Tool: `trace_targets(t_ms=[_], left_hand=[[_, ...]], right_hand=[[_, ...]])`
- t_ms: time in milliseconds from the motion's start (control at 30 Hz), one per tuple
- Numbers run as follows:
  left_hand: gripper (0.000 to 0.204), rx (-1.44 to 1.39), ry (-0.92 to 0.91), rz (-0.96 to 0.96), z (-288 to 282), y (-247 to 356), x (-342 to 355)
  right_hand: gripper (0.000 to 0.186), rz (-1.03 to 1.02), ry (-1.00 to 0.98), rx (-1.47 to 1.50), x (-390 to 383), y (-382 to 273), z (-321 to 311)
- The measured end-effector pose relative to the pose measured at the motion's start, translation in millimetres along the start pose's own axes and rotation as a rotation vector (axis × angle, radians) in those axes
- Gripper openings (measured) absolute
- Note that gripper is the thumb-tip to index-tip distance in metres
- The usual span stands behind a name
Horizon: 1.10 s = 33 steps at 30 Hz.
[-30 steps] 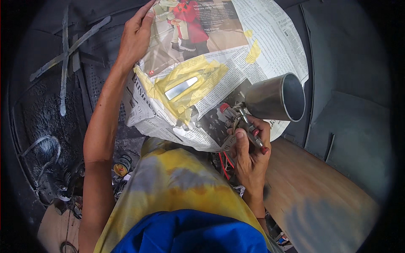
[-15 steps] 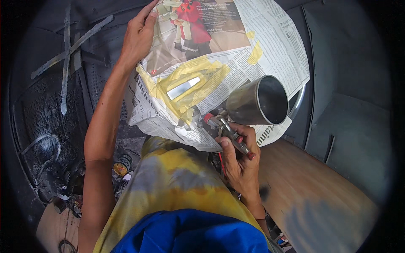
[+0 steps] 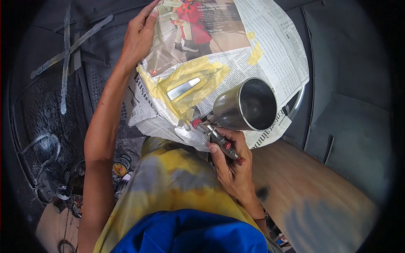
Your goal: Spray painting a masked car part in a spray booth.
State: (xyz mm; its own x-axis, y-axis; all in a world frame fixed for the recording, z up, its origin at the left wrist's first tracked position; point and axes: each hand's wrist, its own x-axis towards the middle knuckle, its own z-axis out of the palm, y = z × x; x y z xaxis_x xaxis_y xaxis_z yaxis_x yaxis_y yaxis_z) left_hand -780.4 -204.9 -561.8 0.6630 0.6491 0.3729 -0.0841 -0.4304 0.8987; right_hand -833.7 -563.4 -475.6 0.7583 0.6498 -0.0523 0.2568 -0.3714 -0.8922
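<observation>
My right hand [image 3: 233, 164] is closed around a spray gun [image 3: 219, 139] with red knobs. A large metal paint cup [image 3: 227, 109] sits on the gun, its wide mouth tilted toward me and dark inside. The gun is in front of a rounded piece wrapped in newspaper [image 3: 278, 50]. Yellow masking tape [image 3: 211, 86] frames a bare, shiny strip [image 3: 184, 88] on that piece. My left hand [image 3: 140, 33] grips the wrapped piece at its upper left edge, thumb on the paper. Its other fingertips are partly hidden at the picture's top.
A paint-stained wooden board [image 3: 312, 185] lies at the lower right. Grey panels [image 3: 350, 122] stand on the right. At the left are a crossed pair of bars [image 3: 67, 52] and a dark, overspray-covered surface. A small can [image 3: 121, 168] and clutter are beside my left forearm.
My right hand has moved the spray gun and its cup a little to the left and down across the newspaper. My left hand and the wrapped piece have hardly moved.
</observation>
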Motion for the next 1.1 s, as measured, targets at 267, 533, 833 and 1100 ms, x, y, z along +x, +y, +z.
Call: trace_targets(t_ms=[267,533,833,1100], left_hand=[[0.044,0.013,0.006,0.015,0,1,-1],[0.044,0.031,0.010,0.021,0,3,-1],[0.044,0.008,-0.005,-0.010,1,6,-2],[0.044,0.004,0.007,0.013,3,4,0]], right_hand=[[0.031,0.016,0.070,0.000,2,3,-4],[0.027,-0.015,0.126,-0.074,5,10,-14],[0.027,0.145,0.276,0.115,9,4,-17],[0.028,0.062,0.323,0.066,8,7,-21]])
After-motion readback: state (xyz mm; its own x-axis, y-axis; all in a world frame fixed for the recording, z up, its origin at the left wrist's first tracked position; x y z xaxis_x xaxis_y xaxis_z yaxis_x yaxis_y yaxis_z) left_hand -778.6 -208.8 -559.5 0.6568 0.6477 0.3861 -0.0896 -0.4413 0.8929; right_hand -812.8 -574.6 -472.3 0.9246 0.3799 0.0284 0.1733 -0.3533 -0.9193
